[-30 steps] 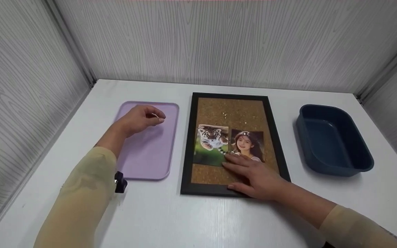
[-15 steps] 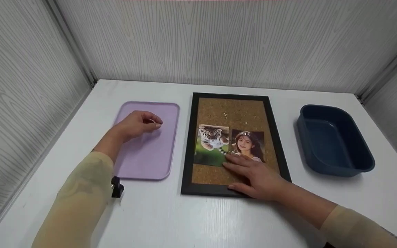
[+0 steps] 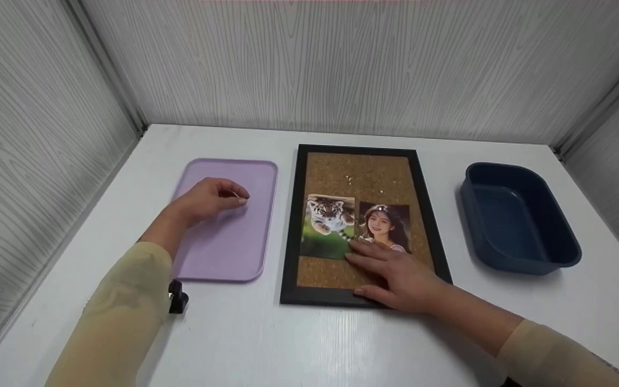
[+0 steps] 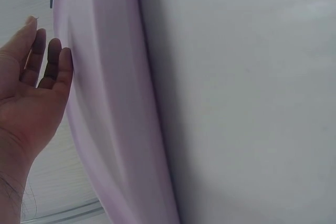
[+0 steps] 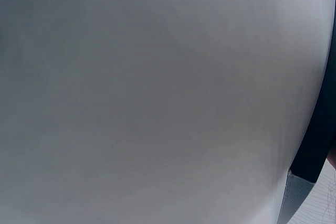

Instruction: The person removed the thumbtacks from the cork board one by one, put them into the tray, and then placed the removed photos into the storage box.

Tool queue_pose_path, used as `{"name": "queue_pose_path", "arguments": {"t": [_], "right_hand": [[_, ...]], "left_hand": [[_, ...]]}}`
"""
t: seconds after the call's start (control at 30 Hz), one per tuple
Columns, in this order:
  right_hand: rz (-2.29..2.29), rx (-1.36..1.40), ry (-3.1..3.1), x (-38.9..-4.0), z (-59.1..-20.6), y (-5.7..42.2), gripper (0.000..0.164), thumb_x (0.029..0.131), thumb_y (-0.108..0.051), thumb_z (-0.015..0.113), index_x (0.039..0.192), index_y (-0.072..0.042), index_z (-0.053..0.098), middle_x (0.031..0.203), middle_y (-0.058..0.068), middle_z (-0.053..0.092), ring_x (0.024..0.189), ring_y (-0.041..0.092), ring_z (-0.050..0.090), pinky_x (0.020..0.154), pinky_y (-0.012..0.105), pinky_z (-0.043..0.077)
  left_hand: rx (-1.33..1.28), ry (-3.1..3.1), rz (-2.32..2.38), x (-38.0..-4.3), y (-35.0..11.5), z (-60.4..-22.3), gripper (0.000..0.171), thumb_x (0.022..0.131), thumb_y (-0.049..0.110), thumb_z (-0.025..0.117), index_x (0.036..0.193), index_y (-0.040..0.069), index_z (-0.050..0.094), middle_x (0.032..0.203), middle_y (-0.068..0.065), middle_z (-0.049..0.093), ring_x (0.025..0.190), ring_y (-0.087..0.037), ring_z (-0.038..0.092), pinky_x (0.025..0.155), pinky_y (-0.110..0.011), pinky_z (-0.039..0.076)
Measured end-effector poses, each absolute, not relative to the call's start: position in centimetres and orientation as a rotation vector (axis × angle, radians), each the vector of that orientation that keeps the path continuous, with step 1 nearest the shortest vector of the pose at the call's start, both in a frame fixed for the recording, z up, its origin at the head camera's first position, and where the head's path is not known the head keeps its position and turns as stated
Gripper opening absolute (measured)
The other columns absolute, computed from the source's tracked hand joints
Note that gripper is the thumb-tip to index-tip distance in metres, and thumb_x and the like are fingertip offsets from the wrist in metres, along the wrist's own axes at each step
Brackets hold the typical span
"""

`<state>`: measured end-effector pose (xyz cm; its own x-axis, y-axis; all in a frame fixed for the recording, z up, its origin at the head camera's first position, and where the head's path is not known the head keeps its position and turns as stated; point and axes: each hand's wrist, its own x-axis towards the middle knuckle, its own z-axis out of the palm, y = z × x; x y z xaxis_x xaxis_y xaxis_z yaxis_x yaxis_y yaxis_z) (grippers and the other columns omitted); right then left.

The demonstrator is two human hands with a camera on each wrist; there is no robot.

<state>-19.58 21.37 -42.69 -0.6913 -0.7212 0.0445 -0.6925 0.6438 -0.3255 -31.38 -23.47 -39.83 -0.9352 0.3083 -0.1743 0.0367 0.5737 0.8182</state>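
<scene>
In the head view my left hand (image 3: 207,201) hovers over the lilac tray (image 3: 223,252), thumb and index finger pinched together. The left wrist view shows a tiny thin pin (image 4: 37,19) poking out at those fingertips; its head is hidden. My right hand (image 3: 403,279) lies with spread fingers on the lower right of a black-framed cork board (image 3: 320,274). Its fingertips rest at the lower edges of a tiger photo (image 3: 328,220) and a portrait photo (image 3: 387,228). Several small shiny pins (image 3: 348,179) sit in the cork above the photos.
A deep dark blue bin (image 3: 519,226) stands right of the board. Wood-grain panels (image 3: 309,70) enclose the white table (image 3: 309,344) at the back and both sides. A black clip-like piece (image 3: 178,297) shows beside the left forearm.
My left hand has drifted a little toward me and to the left over the tray, fingertips still pinched. The right hand stays in place on the board.
</scene>
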Motion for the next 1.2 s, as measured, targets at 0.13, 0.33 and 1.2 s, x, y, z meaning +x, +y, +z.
{"name": "queue_pose_path", "arguments": {"t": [0.13, 0.33, 1.2], "right_hand": [[-0.494, -1.194, 2.765, -19.57, -42.73, 21.44, 0.072, 0.105, -0.066, 0.05, 0.164, -0.026, 0.044, 0.173, -0.004, 0.03, 0.157, 0.027, 0.031, 0.12, 0.057, 0.035], [-0.511, -1.221, 2.766, -19.61, -42.85, 21.52, 0.07, 0.105, -0.063, 0.053, 0.163, -0.025, 0.045, 0.173, -0.002, 0.031, 0.156, 0.028, 0.032, 0.117, 0.059, 0.038], [-0.525, -1.194, 2.736, -19.56, -42.68, 21.46, 0.071, 0.106, -0.066, 0.049, 0.165, -0.027, 0.043, 0.173, -0.005, 0.029, 0.158, 0.024, 0.029, 0.119, 0.059, 0.036]], "left_hand": [[0.284, 2.506, 1.293, -31.38, -23.53, -40.11, 0.028, 0.103, 0.021, 0.073, 0.126, 0.005, 0.075, 0.122, -0.011, 0.067, 0.111, -0.025, 0.053, 0.095, -0.036, 0.042], [0.303, 2.499, 1.29, -31.23, -23.57, -40.2, 0.029, 0.103, 0.02, 0.073, 0.126, 0.002, 0.074, 0.124, -0.012, 0.07, 0.116, -0.024, 0.056, 0.1, -0.034, 0.041], [0.299, 2.512, 1.234, -30.74, -23.65, -40.56, 0.023, 0.103, 0.017, 0.072, 0.123, 0.006, 0.076, 0.12, -0.009, 0.07, 0.11, -0.022, 0.056, 0.098, -0.035, 0.043]]}}
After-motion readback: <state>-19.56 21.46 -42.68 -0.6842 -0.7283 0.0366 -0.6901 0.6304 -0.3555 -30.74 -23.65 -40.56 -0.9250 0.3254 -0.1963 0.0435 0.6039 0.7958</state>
